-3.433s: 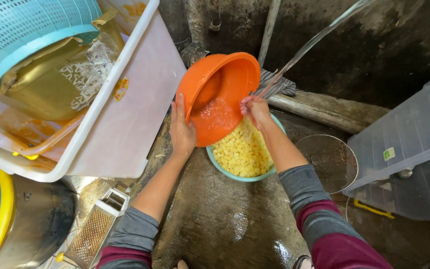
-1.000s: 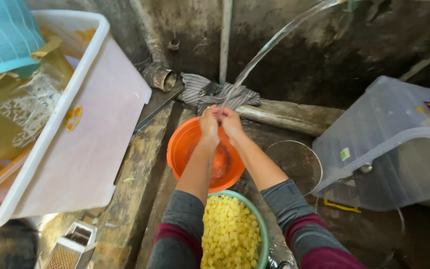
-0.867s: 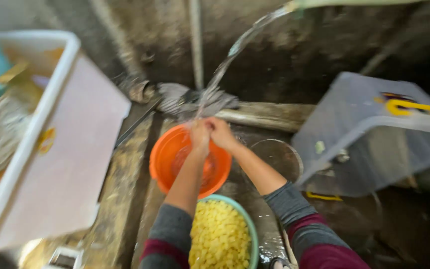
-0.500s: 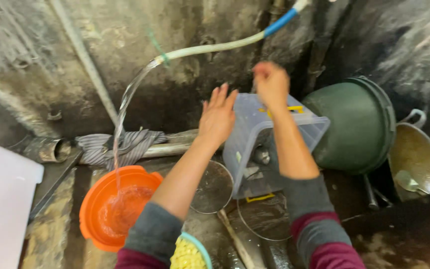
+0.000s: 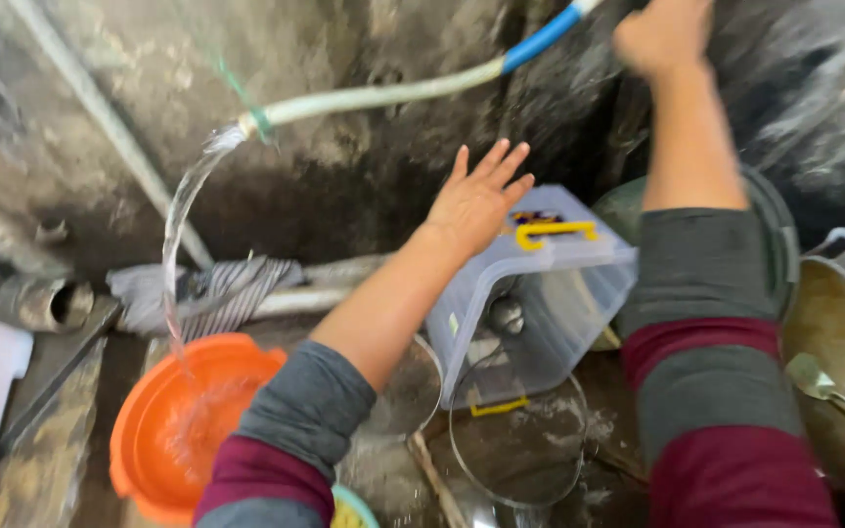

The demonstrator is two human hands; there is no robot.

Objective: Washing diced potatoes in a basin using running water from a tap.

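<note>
Head view: right hand (image 5: 664, 34) clenched near hose (image 5: 383, 95); left hand (image 5: 476, 200) spread open below it.

Outdoor washing corner: hose (image 5: 393, 95), basins (image 5: 183, 425)

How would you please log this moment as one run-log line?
left hand: open, over clear box | right hand: raised near hose | water into orange bowl
</note>
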